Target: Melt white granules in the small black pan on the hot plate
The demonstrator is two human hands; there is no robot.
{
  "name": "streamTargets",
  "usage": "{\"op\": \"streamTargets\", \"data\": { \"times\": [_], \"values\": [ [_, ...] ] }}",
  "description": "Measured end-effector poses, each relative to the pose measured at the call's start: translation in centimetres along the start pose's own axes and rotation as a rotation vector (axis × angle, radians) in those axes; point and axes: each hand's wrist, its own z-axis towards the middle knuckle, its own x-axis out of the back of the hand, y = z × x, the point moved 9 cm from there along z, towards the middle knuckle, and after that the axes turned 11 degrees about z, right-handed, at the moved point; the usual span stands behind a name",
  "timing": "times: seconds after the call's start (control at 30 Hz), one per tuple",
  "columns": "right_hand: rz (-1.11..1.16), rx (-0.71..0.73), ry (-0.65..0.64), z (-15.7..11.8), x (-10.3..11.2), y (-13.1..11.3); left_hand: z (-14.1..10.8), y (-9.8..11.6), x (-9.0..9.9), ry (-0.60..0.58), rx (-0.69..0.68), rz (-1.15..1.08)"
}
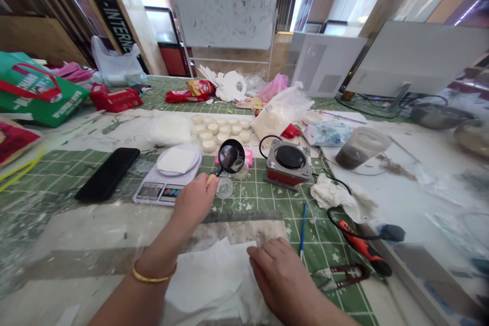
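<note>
My left hand (pixel 196 201), with a gold bangle at the wrist, is closed around the wooden handle of a small black pan (pixel 231 156). The pan is tilted above a clear round cup (pixel 224 188); its contents look clear and shiny, but I cannot make them out well. A pale filled cup (pixel 242 172) and a pink item (pixel 249 157) sit just behind. My right hand (pixel 280 277) rests with its fingers lying loosely on crumpled white paper (pixel 214 275) and holds nothing visible. To the left stands a kitchen scale (pixel 168 173) with folded white paper on top.
Several small filled cups (pixel 223 130) stand behind the pan. A small hot plate (pixel 289 160) is to the right, with a cord. Blue brush (pixel 303 226), thread snips (pixel 344 276) and an orange-handled tool (pixel 364 249) lie near my right hand. A phone (pixel 107 174) lies left.
</note>
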Motion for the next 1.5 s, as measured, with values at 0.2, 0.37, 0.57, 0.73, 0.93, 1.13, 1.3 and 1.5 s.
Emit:
{"op": "streamTargets", "data": {
  "times": [0.2, 0.37, 0.57, 0.73, 0.93, 1.13, 1.3, 1.5],
  "values": [
    [-0.009, 0.014, 0.006, -0.1, -0.1, 0.0, -0.8, 0.9, 0.7, 0.063, 0.006, 0.192],
    [-0.005, 0.001, -0.007, -0.1, -0.1, 0.1, -1.7, 2.1, 0.9, 0.197, -0.061, 0.311],
    [0.005, 0.021, 0.018, -0.1, 0.0, 0.1, -2.4, 3.1, 0.7, 0.228, -0.17, 0.325],
    [0.047, 0.046, 0.065, -0.1, 0.4, 0.2, -2.7, 3.4, 0.5, 0.25, -0.192, 0.323],
    [0.097, 0.066, 0.137, -0.2, 1.3, 0.5, -2.9, 3.2, 0.0, 0.246, -0.157, 0.308],
    [0.131, 0.076, 0.121, -0.2, 0.9, 0.7, -2.7, 3.1, -0.2, 0.213, -0.122, 0.287],
    [0.149, 0.085, 0.121, -0.3, 0.8, 0.8, -2.7, 3.1, -0.3, 0.163, -0.098, 0.253],
    [0.149, 0.117, 0.125, -0.2, 0.7, 0.7, -2.9, 3.1, -0.4, 0.171, -0.097, 0.252]
  ]
}}
